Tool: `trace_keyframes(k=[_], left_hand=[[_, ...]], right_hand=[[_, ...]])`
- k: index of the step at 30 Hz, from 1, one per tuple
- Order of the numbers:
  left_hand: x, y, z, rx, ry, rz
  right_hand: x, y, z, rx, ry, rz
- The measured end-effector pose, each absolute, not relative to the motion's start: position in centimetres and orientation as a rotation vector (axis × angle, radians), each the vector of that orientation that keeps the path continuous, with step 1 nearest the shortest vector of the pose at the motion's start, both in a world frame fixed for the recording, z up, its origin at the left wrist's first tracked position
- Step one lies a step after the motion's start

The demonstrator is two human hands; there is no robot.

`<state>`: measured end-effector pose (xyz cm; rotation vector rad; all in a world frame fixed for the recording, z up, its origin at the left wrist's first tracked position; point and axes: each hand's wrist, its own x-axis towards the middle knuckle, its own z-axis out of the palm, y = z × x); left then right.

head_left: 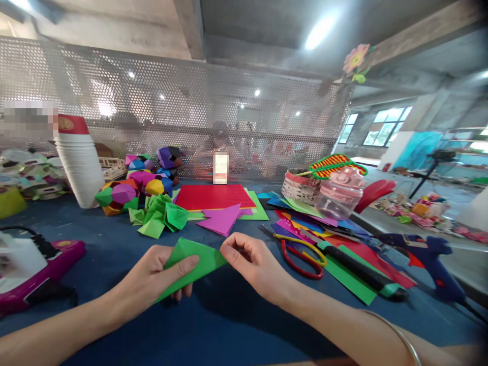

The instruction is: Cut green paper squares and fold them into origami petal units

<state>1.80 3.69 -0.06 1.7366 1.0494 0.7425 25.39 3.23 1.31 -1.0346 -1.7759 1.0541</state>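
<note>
A folded piece of green paper [206, 255] is held above the blue tabletop between both hands. My left hand [163, 272] grips its left part, thumb on top and fingers underneath. At its right corner, my right hand [251, 259] pinches the tip between thumb and fingers. Just behind the left hand lies a pile of folded green paper pieces [162, 216]. Purple paper [221, 219] lies behind the right hand, partly on a red sheet [213, 196]. To the right of that hand are scissors [303, 256] with red and yellow handles.
A box cutter [362, 269] and a blue glue gun [430, 254] lie at right, near coloured sheets and a clear bottle [340, 193]. Stacked paper cups [80, 165], paper balls [122, 195] and a purple power strip [57, 269] stand at left. Behind rises a perforated metal screen [183, 91].
</note>
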Motion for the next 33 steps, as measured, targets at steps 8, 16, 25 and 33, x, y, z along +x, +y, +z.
trace_keyframes(k=[8,16,25,33], left_hand=[[2.7,2.8,-0.2,1.843,0.994,0.589],[3.0,3.4,0.4,1.848,1.000,0.751],[3.1,4.4,0.2,1.882,1.013,0.827],[2.9,4.5,0.6,1.934,1.052,0.812]], right_hand=[[24.1,2.4,0.9,-0.994,-1.892,1.008],[24.7,2.7,1.1,-1.089,-1.998,0.883],[24.7,3.2,0.7,-1.141,-2.023,0.872],[24.6,3.0,0.8,-1.148,-2.057,0.866]])
